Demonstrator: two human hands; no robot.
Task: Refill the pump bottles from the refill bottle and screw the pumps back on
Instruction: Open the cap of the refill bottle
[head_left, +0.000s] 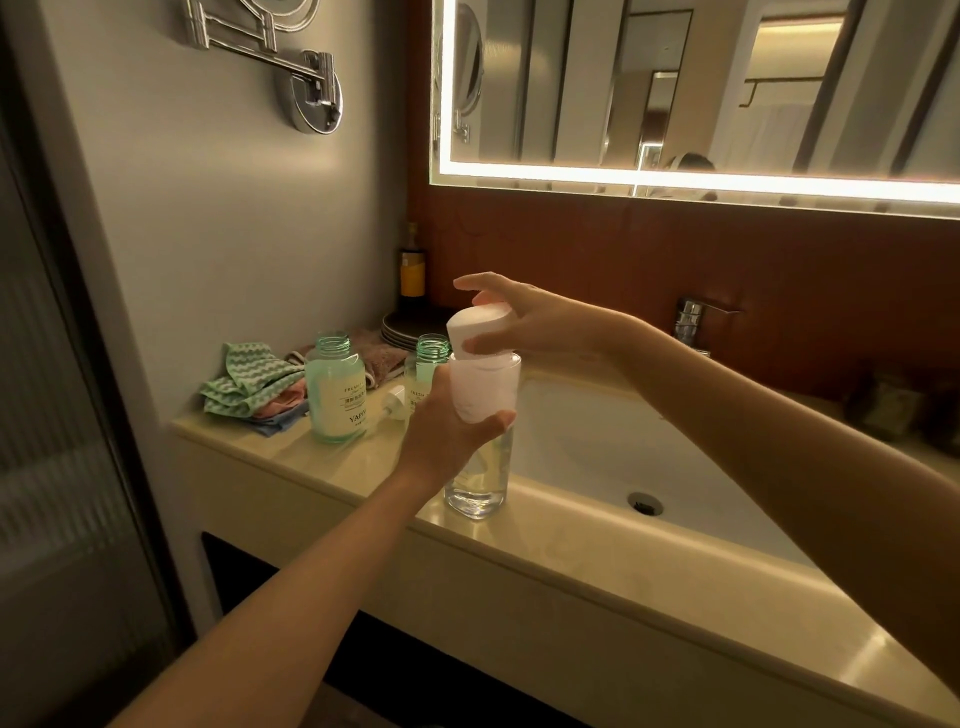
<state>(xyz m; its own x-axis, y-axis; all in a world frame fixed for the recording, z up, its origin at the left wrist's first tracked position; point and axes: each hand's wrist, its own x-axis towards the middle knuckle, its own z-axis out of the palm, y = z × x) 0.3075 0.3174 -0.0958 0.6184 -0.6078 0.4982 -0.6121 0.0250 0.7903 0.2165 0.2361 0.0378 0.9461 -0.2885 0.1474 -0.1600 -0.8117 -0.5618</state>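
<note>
A tall clear bottle (477, 483) with a white upper part stands on the counter's front ledge beside the sink. My left hand (447, 421) grips its upper body. My right hand (524, 325) holds the white cap (478, 325) at the bottle's top, tilted, thumb in front and index finger stretched out above. Two green pump bottles stand open with bare threaded necks: one (336, 389) at the left, the other (428, 364) partly hidden behind my left hand. A white pump head (394, 402) lies on the counter between them.
Folded cloths (249, 387) lie at the counter's left end against the wall. Stacked plates (410, 325) and a dark bottle with a yellow label (413, 270) stand in the back corner. The white sink basin (623, 457) with its tap (691, 319) lies to the right.
</note>
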